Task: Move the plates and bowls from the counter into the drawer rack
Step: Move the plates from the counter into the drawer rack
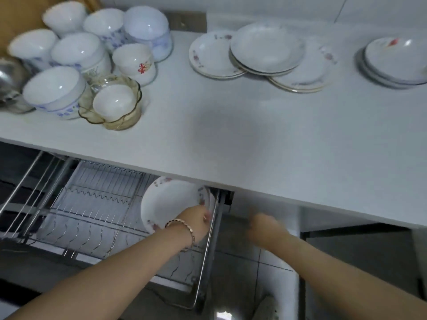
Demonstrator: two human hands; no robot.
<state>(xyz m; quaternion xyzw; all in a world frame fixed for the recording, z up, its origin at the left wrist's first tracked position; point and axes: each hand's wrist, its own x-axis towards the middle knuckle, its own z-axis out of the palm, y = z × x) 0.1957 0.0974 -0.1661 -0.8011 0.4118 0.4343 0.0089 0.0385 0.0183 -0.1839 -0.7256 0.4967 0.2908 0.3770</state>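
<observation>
My left hand (195, 221), with a bracelet on the wrist, grips a white flowered plate (171, 199) standing on edge at the right end of the wire drawer rack (97, 204), below the counter edge. My right hand (265, 229) is blurred, to the right of the rack, and appears to hold nothing. On the white counter (231, 135), overlapping stacks of plates (265, 54) lie at the back middle and another plate stack (395, 62) at the back right. Several upturned white bowls (87, 49) cluster at the back left, one of them inside a glass bowl (115, 105).
A metal pot (9, 82) sits at the far left of the counter. The pulled-out rack has rows of wire dividers and a metal side rail (212, 239) on its right. Tiled floor (242, 273) shows below, right of the drawer.
</observation>
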